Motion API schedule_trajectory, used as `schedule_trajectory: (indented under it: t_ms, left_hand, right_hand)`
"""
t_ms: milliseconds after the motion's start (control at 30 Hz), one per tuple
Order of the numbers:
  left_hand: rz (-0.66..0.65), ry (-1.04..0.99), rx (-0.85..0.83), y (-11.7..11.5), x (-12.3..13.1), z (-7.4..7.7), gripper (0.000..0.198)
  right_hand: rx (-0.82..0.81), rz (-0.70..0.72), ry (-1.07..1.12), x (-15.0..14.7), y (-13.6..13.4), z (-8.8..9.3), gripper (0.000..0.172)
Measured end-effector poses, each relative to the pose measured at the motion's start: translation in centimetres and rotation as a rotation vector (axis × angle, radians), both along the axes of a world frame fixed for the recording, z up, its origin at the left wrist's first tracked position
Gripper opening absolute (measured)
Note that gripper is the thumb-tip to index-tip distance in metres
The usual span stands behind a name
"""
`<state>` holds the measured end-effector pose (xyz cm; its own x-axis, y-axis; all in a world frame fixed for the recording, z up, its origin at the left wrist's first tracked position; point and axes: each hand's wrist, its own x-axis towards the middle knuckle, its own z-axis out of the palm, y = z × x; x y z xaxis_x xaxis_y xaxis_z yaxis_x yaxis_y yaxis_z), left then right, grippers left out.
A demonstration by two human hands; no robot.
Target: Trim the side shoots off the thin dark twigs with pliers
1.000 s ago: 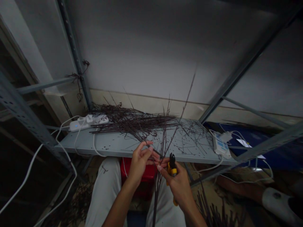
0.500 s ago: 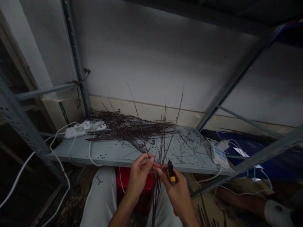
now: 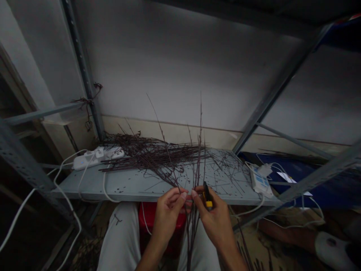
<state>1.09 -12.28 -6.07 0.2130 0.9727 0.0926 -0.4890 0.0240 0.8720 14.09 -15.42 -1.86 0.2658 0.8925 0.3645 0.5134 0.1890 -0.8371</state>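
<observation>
My left hand [image 3: 168, 213] pinches a thin dark twig branching off a bundle of upright twigs [image 3: 197, 165] held in front of me. My right hand [image 3: 214, 218] grips small yellow-and-black cutters [image 3: 207, 195], and its thumb and forefinger also hold the twig bundle. The fingertips of both hands meet at the stems, just in front of the edge of a grey metal shelf [image 3: 126, 186]. The bundle runs down between my knees and rises above the shelf.
A pile of dark twigs [image 3: 152, 152] lies across the shelf, with cut bits scattered around it. A white power strip [image 3: 94, 157] with cables sits at the left, a white device [image 3: 261, 182] at the right. A red box [image 3: 148, 222] stands below. Metal uprights frame both sides.
The twig bundle has swung from leaning right to standing nearly upright. Both hands have drawn closer together at the stems and risen slightly toward the shelf edge.
</observation>
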Motion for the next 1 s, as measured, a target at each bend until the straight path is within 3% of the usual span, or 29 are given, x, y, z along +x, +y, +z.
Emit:
schedule_trajectory:
  t_ms: [333,633,1000]
  left_hand:
    - [0.01,0.016,-0.02,0.2,0.3,-0.3,0.034]
    - [0.003,0.022,-0.02,0.0,0.8,-0.3,0.036]
    - [0.005,-0.004,-0.025,-0.2,0.6,-0.4,0.036]
  right_hand:
    - [-0.02,0.0,0.003,0.4,0.9,0.6,0.036]
    - [0.056,-0.028,-0.044,1.0,1.8,2.7,0.032]
    - [0.038,-0.01,-0.025,1.0,2.0,3.9,0.037]
